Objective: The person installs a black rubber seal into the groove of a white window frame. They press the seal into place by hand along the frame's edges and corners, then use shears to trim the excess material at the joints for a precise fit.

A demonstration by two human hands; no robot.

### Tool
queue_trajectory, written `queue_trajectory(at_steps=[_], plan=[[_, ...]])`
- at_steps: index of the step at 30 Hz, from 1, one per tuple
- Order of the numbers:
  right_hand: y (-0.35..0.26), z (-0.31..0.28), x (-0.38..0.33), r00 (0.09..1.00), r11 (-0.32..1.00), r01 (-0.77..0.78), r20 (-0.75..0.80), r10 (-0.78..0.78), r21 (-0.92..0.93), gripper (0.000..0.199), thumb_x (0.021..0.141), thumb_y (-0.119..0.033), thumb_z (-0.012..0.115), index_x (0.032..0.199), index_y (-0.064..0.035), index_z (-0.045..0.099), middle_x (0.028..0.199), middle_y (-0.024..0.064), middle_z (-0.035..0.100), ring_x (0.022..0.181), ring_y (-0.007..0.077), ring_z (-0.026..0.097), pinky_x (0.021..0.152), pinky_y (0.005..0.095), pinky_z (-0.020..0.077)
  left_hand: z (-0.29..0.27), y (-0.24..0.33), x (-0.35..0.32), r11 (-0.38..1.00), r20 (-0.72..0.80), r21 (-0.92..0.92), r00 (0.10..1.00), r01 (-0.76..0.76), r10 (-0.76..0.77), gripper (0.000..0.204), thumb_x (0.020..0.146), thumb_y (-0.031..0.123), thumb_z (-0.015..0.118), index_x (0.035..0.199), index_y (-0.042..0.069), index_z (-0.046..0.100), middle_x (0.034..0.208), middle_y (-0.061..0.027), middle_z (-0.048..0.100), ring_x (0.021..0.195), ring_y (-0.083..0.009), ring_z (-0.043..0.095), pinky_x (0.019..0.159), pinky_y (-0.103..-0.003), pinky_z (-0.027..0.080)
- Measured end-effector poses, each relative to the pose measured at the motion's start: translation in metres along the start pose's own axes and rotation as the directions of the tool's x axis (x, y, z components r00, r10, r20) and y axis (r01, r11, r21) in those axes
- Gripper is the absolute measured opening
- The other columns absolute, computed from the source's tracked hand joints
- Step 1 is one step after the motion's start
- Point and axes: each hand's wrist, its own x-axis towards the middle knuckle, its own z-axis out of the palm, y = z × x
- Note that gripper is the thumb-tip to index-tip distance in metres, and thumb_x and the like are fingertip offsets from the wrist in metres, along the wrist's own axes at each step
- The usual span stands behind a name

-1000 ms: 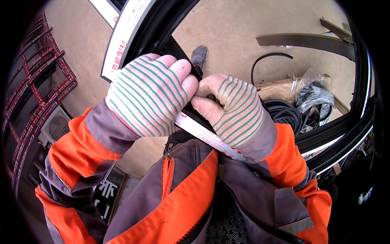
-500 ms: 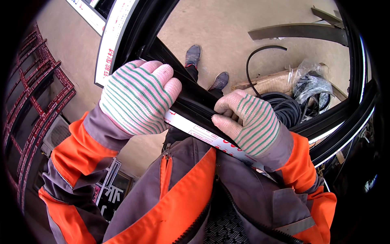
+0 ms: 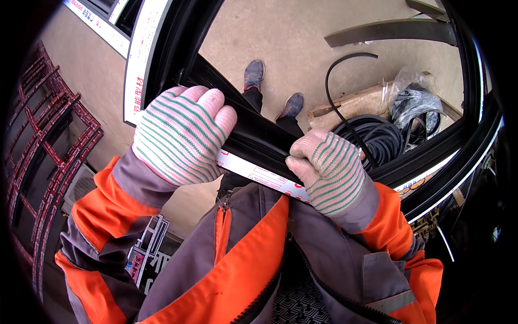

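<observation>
From my remote seat, I see the black frame (image 3: 256,135) crossing centre, its near bar visibly joined at ten o'clock, white film (image 3: 264,175) on. My left hand (image 3: 181,135) wraps it there; my right hand (image 3: 332,173), at three, bunches narrow against it, contents hidden. What remains, I cannot tell.

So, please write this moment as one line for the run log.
left hand: knit-gloved, curled over black frame profile | right hand: knit-gloved, pinched at same profile, contents hidden | floor: coiled black strip
</observation>
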Motion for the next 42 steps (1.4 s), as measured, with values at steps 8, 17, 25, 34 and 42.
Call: queue_trajectory(at_steps=[8,17,25,34,42], plan=[[0.001,0.001,0.005,1.000,1.000,0.021,-0.012,-0.021,0.008,0.009,0.087,-0.010,0.073,0.090,-0.0036,0.067,0.084,0.0144,0.064,0.080,0.0350,0.066,0.073,0.0441,0.0523,0.005,0.008,0.002,0.999,-0.038,0.040,0.999,-0.010,0.012,0.038,0.059,0.026,0.077,0.090,0.006,0.067,0.083,-0.0082,0.057,0.079,-0.0281,0.064,0.070,-0.041,0.052],[0.001,-0.001,0.005,1.000,0.999,-0.016,-0.004,0.017,0.052,0.010,0.088,-0.012,0.074,0.090,-0.0047,0.067,0.083,0.0144,0.063,0.080,0.0351,0.066,0.073,0.0443,0.0512,0.013,0.027,0.010,1.000,0.058,0.018,0.998,0.004,-0.005,0.052,0.051,0.021,0.081,0.100,0.006,0.069,0.090,-0.0099,0.063,0.090,-0.0313,0.069,0.079,-0.042,0.056],[0.002,-0.001,0.006,1.000,1.000,0.012,-0.007,-0.012,0.018,0.011,0.087,-0.013,0.075,0.090,-0.0052,0.067,0.083,0.0139,0.063,0.079,0.0355,0.065,0.073,0.0454,0.0508,0.009,0.026,0.008,1.000,0.042,0.026,0.999,-0.005,0.003,0.045,0.055,0.023,0.080,0.096,0.007,0.068,0.086,-0.0096,0.062,0.087,-0.0315,0.069,0.078,-0.043,0.055],[-0.003,-0.003,0.006,1.000,0.999,0.018,-0.012,-0.018,0.046,0.008,0.088,-0.007,0.072,0.091,-0.0026,0.067,0.086,0.0159,0.064,0.081,0.0357,0.066,0.074,0.0436,0.0521,0.020,0.039,0.012,0.998,0.004,0.023,0.999,-0.050,0.050,0.037,0.065,0.025,0.077,0.097,0.007,0.069,0.088,-0.0068,0.062,0.087,-0.0268,0.067,0.075,-0.039,0.054],[0.000,-0.002,0.003,0.999,0.998,0.049,-0.027,-0.048,0.044,0.009,0.085,-0.004,0.073,0.089,-0.0022,0.065,0.085,0.0151,0.063,0.078,0.0357,0.064,0.070,0.0427,0.0504,0.026,0.046,0.012,0.998,0.003,-0.032,0.999,-0.045,0.046,0.018,0.077,0.027,0.068,0.085,0.011,0.065,0.083,-0.0039,0.058,0.081,-0.0231,0.063,0.071,-0.038,0.051]])
